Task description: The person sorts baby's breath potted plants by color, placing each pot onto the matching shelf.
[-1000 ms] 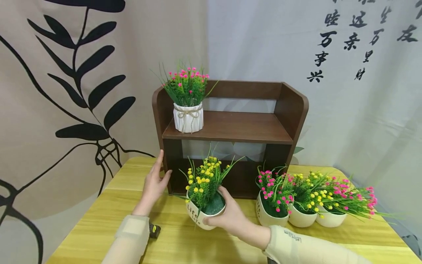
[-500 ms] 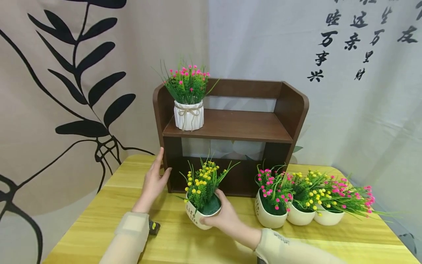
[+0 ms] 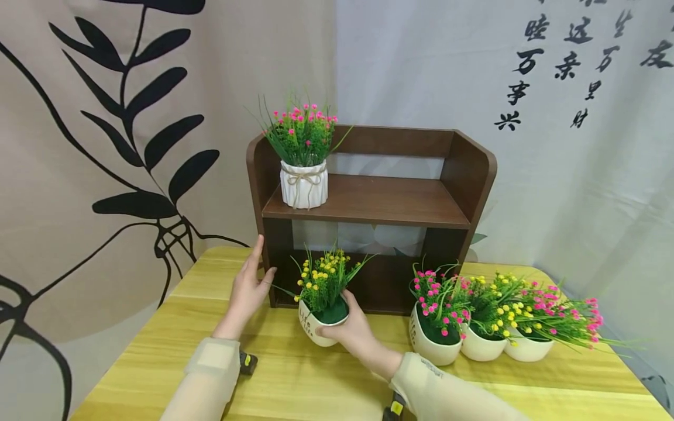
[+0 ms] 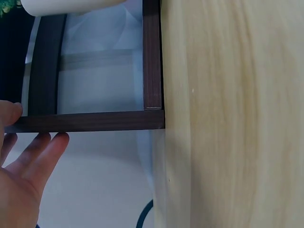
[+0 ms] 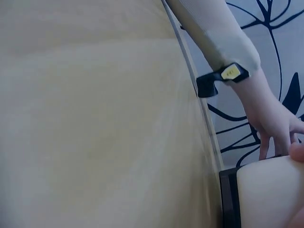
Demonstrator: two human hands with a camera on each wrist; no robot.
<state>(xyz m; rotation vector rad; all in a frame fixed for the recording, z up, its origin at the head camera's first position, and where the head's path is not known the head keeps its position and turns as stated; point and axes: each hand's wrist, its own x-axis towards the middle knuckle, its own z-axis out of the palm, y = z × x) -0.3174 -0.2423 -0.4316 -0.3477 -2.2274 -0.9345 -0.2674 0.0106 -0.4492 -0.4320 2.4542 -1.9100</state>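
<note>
My right hand point(image 3: 353, 330) holds a white flowerpot point(image 3: 315, 333) with yellow artificial flowers by its right rim, thumb on the near side. The pot is tilted, in front of the lower opening of the dark brown shelf point(image 3: 368, 199). Lettering shows on its front. In the right wrist view the pot's pale side point(image 5: 268, 194) covers part of the shelf, with only the right hand's fingertips showing. My left hand point(image 3: 248, 292) grips the shelf's left side panel. In the left wrist view, the thumb lies inside the panel point(image 4: 95, 121) and the fingers point(image 4: 54, 147) outside it.
On the upper shelf board, at left, stands a white ribbed pot point(image 3: 304, 186) with pink flowers and a twine bow. A pink-flowered pot point(image 3: 436, 333), a yellow-flowered pot point(image 3: 483, 345) and another pink-flowered pot point(image 3: 529, 348) line the wooden table point(image 3: 305, 386) at right.
My right hand has carried the yellow-flowered pot a little away from me and left, closer to the shelf's lower opening. The left hand has stayed at the side panel.
</note>
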